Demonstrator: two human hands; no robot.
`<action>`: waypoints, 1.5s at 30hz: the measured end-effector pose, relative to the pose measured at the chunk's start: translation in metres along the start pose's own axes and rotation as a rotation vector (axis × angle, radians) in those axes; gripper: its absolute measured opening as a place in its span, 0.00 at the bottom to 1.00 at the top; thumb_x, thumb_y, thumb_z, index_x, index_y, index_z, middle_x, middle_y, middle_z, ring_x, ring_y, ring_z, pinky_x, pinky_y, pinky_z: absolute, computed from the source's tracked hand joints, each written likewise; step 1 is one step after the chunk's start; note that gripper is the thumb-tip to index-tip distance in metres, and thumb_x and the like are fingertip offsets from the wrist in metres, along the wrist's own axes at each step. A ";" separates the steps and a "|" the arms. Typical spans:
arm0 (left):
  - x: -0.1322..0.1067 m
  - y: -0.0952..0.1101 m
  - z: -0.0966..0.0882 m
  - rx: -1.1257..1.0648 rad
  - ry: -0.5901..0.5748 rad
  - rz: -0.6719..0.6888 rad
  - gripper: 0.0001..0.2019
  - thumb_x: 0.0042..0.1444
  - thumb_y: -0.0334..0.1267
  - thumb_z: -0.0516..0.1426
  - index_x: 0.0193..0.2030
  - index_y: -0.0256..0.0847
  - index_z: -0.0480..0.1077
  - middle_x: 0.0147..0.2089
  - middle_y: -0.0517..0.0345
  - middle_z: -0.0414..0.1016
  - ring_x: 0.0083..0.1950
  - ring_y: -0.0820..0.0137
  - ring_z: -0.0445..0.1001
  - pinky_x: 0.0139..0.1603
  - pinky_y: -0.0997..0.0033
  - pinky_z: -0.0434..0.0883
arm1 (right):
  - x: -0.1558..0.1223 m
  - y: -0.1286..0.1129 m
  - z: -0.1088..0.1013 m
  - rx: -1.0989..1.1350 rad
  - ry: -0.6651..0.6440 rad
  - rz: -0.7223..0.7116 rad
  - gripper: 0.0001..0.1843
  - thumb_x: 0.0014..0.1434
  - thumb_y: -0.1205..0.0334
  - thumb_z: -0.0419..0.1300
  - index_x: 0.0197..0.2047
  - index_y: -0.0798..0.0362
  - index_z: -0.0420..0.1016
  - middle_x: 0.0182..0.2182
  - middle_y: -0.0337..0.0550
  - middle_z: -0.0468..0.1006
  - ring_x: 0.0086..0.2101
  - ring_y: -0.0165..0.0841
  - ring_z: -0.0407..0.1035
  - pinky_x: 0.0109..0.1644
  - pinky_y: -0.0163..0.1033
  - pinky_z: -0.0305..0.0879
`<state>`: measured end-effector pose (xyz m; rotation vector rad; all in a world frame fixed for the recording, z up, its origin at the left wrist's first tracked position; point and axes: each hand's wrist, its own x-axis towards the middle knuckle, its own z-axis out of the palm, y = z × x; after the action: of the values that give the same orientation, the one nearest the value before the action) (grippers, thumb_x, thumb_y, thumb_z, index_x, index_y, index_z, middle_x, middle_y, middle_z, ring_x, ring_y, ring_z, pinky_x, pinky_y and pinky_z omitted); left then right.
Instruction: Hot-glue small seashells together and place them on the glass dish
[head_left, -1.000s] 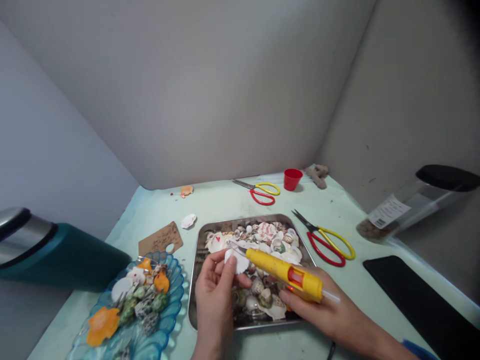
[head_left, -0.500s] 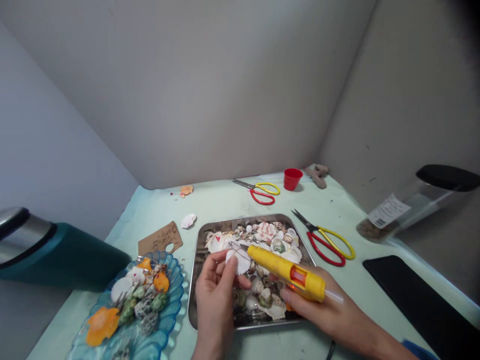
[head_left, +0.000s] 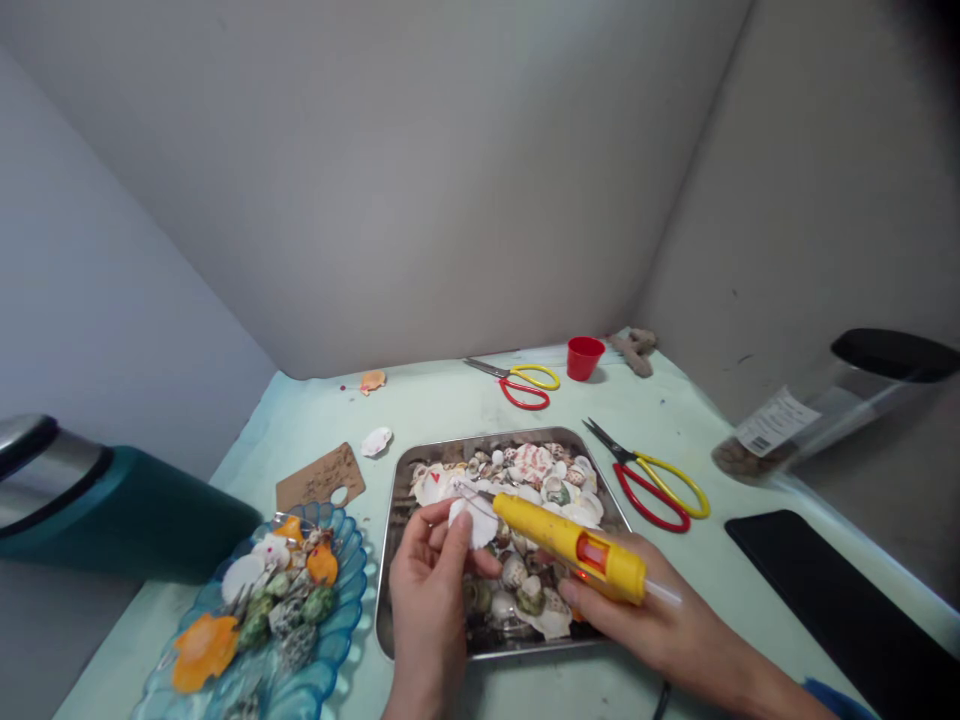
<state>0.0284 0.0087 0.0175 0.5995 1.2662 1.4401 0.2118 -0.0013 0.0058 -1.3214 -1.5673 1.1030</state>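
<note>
"Where did we have the white scallop shell point(head_left: 477, 526)?"
"Over the metal tray point(head_left: 384, 590), pinched between thumb and fingers of our left hand point(head_left: 433, 578)."
"And our right hand point(head_left: 641, 620)?"
"We gripped the yellow hot-glue gun point(head_left: 551, 530) above the tray. Right of the tray lay scissors point(head_left: 630, 461); left, a blue dish point(head_left: 354, 600)."

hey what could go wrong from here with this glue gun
Your left hand pinches the white shell close to the nozzle of the glue gun, so a slip of your right hand might cause a burn. Glue could also drip onto the shells in the tray below.
</note>
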 end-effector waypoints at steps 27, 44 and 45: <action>0.000 -0.001 0.000 -0.019 0.027 0.007 0.17 0.48 0.43 0.63 0.42 0.38 0.66 0.23 0.62 0.75 0.18 0.80 0.67 0.23 0.81 0.63 | 0.000 0.004 -0.003 -0.079 -0.087 -0.057 0.17 0.52 0.56 0.62 0.45 0.53 0.76 0.37 0.47 0.78 0.36 0.40 0.72 0.42 0.44 0.72; 0.001 -0.004 -0.002 0.066 -0.033 -0.003 0.16 0.49 0.41 0.63 0.42 0.36 0.70 0.16 0.63 0.72 0.19 0.79 0.67 0.25 0.83 0.63 | 0.001 0.002 -0.002 -0.078 -0.146 -0.046 0.18 0.53 0.57 0.61 0.47 0.54 0.76 0.38 0.48 0.77 0.38 0.41 0.72 0.43 0.45 0.71; 0.001 -0.004 -0.002 0.067 -0.030 -0.002 0.16 0.48 0.41 0.63 0.42 0.36 0.70 0.16 0.63 0.73 0.19 0.79 0.67 0.25 0.83 0.63 | 0.001 0.001 -0.003 -0.081 -0.150 -0.051 0.18 0.53 0.57 0.61 0.47 0.53 0.76 0.38 0.48 0.78 0.38 0.41 0.72 0.43 0.45 0.71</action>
<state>0.0277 0.0084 0.0134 0.6622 1.2950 1.3865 0.2146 0.0006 0.0057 -1.2684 -1.7622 1.1391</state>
